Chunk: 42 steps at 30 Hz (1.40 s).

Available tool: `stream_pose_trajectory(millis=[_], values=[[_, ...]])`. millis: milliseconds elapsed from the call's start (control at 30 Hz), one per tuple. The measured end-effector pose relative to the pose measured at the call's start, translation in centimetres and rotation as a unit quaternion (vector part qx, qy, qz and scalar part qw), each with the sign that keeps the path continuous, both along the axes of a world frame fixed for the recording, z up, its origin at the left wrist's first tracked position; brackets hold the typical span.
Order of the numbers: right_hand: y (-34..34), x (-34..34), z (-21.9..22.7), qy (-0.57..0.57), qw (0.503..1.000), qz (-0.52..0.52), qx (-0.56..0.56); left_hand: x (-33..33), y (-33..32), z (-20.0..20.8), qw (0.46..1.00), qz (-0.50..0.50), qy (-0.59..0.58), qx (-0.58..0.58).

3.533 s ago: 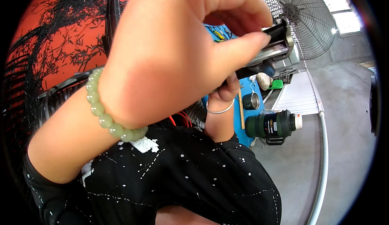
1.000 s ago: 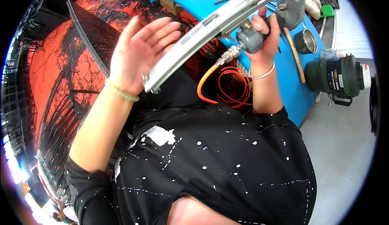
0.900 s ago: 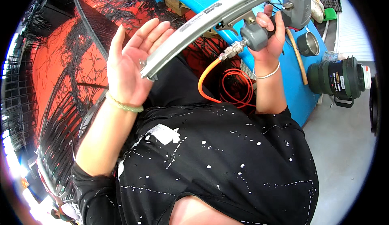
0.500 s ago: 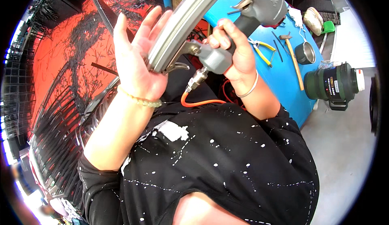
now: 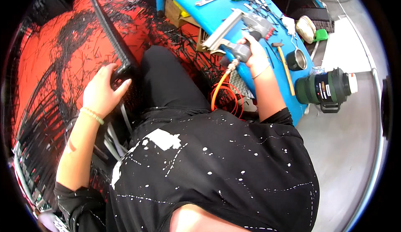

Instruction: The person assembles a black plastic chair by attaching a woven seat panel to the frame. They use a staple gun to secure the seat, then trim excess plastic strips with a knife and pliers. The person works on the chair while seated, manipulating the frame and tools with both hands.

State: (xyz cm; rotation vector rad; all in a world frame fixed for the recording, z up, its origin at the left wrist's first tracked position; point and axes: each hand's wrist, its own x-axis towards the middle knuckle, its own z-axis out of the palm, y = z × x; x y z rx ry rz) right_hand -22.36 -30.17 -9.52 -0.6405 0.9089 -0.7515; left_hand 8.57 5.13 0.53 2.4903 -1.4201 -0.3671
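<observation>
My right hand (image 5: pixel 253 53) is wrapped round the handle of a grey pneumatic stapler (image 5: pixel 225 30), which is over the edge of the blue table. An orange air hose (image 5: pixel 216 93) runs from the fitting at its handle. To the left, my left hand (image 5: pixel 100 87) has its thumb and fingers around the near end of a long black panel (image 5: pixel 109 29). The panel stands on edge beside my left knee, and part of its near end is hidden behind my leg and fingers.
On the blue table (image 5: pixel 294 106) lie a hammer (image 5: pixel 285 69), a wrench (image 5: pixel 209 0) and a metal cup (image 5: pixel 296 59). A big green flask (image 5: pixel 319 87) stands at the right. Black strips litter the red floor covering (image 5: pixel 46 60).
The stapler went from in front of me, near both hands, out to the right over the table. My left hand dropped away leftward and took hold of the black panel.
</observation>
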Motion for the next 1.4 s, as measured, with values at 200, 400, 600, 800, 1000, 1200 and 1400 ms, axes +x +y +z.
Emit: stream_pose_trajectory(millis=[200, 400, 600, 800, 1000, 1200, 1400], values=[[-5.3, -3.9, -4.6, 0.071, 0.997, -0.016, -0.037, 1.4, -0.9, -1.8, 0.999, -0.024, -0.035, -0.014], [-7.3, -4.6, -4.2, 0.065, 0.995, -0.069, 0.015, 4.2, 0.7, -3.1, 0.977, 0.064, 0.164, -0.117], [-9.5, -7.4, -2.2, 0.32, 0.882, -0.203, -0.279, 10.3, 2.5, 2.2, 0.918, 0.182, 0.276, -0.221], [-2.3, 0.4, 4.0, 0.179, 0.888, -0.128, -0.403, 17.5, 8.1, 5.0, 0.877, 0.249, 0.253, -0.324], [2.7, 12.5, 3.1, 0.199, 0.848, 0.2, -0.449, 25.5, 17.3, 2.8, 0.799, 0.343, 0.316, -0.38], [3.8, 23.9, -0.3, 0.237, 0.825, 0.375, -0.348, 28.1, 22.1, 0.5, 0.703, 0.383, 0.45, -0.394], [2.3, 32.4, -8.7, 0.422, 0.746, 0.461, -0.228, 32.7, 25.6, -2.9, 0.691, 0.425, 0.418, -0.409]])
